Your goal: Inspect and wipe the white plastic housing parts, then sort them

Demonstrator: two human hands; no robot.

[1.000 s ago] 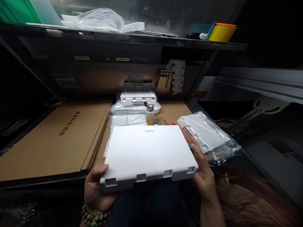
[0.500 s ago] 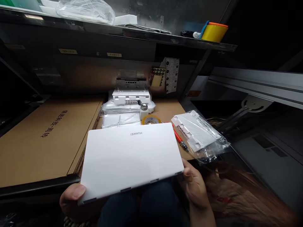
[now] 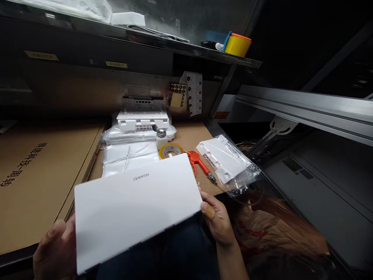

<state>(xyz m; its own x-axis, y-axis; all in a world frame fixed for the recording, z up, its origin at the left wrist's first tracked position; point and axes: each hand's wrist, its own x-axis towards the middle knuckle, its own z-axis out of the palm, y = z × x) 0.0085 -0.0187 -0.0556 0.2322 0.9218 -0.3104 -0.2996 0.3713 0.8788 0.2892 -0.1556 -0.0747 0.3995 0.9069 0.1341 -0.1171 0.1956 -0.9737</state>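
Observation:
A white rectangular HUAWEI-marked cover (image 3: 136, 210) is held tilted over my lap, its lettering upside down to me. My left hand (image 3: 55, 247) is at its left edge, the thumb raised off the top face and the other fingers largely hidden. At the right edge my right hand (image 3: 217, 219) grips it, thumb along the corner and a tan bandage round the thumb; the fingers underneath are hidden. Just beyond the cover lie an orange air blow gun (image 3: 201, 163) and a roll of yellowish tape (image 3: 171, 149).
Flat cardboard (image 3: 32, 182) covers the left side. Behind are plastic-wrapped white packs (image 3: 131, 153), a white slotted housing (image 3: 142, 116) and a small metal-topped bottle (image 3: 161, 137). A bagged white part (image 3: 227, 161) lies right. A shelf edge (image 3: 163, 46) spans above; a metal rail (image 3: 305, 109) runs right.
The cover has moved left and lower in view and tilted more, uncovering the blow gun. My left thumb has come off its top face. The whole view has shifted rightward.

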